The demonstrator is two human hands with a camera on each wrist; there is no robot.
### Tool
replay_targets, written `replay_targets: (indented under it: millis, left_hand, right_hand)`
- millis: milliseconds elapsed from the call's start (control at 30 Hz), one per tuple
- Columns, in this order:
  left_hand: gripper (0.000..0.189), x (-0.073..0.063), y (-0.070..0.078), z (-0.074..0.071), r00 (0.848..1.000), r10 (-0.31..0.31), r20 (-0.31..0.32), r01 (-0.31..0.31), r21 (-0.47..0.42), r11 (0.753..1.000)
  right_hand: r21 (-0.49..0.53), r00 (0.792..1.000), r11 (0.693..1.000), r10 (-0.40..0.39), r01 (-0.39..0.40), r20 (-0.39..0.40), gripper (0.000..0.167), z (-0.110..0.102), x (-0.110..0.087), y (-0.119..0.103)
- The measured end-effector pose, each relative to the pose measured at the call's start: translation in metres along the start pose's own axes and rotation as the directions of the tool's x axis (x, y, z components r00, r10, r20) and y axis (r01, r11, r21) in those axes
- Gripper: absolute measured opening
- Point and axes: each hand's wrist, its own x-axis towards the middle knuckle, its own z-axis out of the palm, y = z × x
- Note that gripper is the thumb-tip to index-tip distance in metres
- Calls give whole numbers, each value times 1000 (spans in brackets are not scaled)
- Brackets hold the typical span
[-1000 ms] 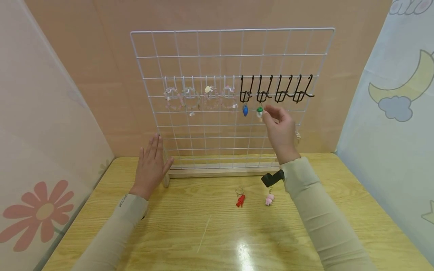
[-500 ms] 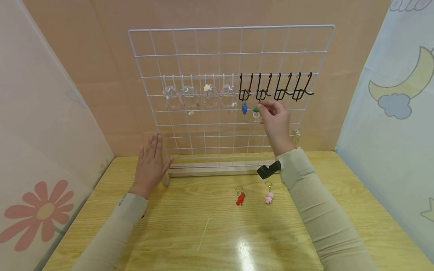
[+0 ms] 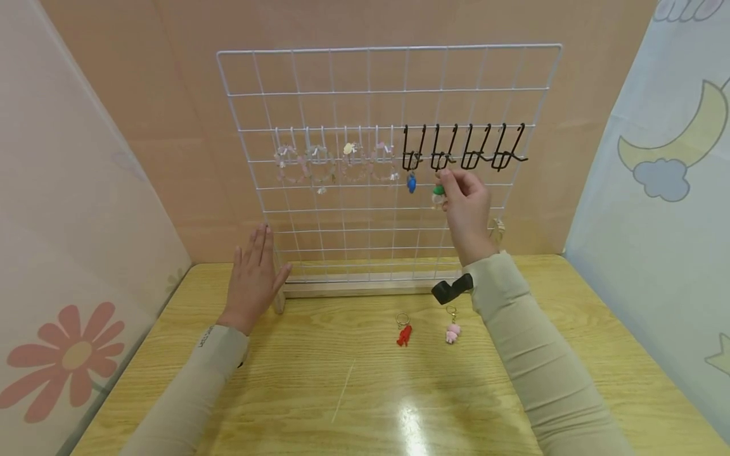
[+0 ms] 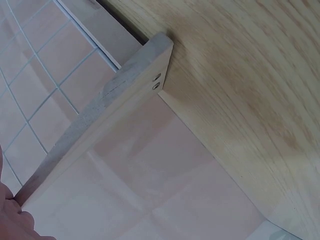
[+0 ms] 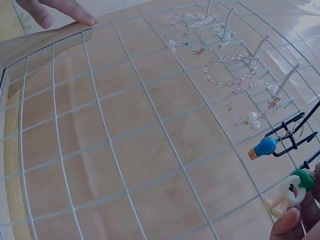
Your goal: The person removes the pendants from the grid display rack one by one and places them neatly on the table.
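My right hand (image 3: pixel 469 212) pinches a keychain (image 3: pixel 438 197) with a green top and a pale ring-shaped body, just below the second black hook (image 3: pixel 440 159) on the white wire grid rack. In the right wrist view, the green-topped keychain (image 5: pixel 296 189) lies against thumb and fingers; its upper end is hidden. Beside it, a blue keychain (image 3: pixel 412 183) with an orange tip hangs from the first black hook. My left hand (image 3: pixel 251 282) rests with straight fingers along the rack's left wooden upright (image 4: pixel 100 102).
Beaded bracelets (image 3: pixel 320 166) hang from white hooks on the grid's left half. Two more black hooks (image 3: pixel 502 159) are at the right. On the table (image 3: pixel 285 380) lie a red keychain (image 3: pixel 404 335) and a pink one (image 3: pixel 453 333), in front of the wooden base (image 3: pixel 371 289).
The green-topped keychain swung left and tilted, then came back right, hanging a little lower. My right fingers are now above its green top. The left hand has stayed put.
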Motion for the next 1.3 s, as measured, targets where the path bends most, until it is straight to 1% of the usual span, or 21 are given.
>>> replay_targets:
  millis: [100,300,500,800,933,1100,1300]
  left_hand:
    - [87,0,0,0,1000,-2,9,2,0,1000]
    - [87,0,-1,0,1000,1,3,-2,15,1000]
    - [87,0,-1,0,1000,0,-5,0,12,1000]
    - [87,0,-1,1,1000,1,-4,-1,20,1000]
    - [87,-1,-2,1,1000,4,-7,-4,25,1000]
    - [87,0,-1,1,1000,2,-10,-2,22,1000]
    - [86,0,0,0,1000,-5,2,5,15,1000]
  right_hand:
    - [19,1000,1000,-19,19,-11,18,0,-1,0]
    - [36,998,998,-58,59,-25,18,-2,-5,-2]
    - [79,997,994,-74,77,-32,14,-3,-8,-9]
    - [116,993,987,-110,114,-39,19,-6,-13,-15]
    - [125,991,983,-128,132,-36,18,-6,-18,-17]
    - [147,992,981,-124,126,-22,18,-7,-26,-18]
    - [112,996,990,-83,84,-13,16,-8,-41,-8]
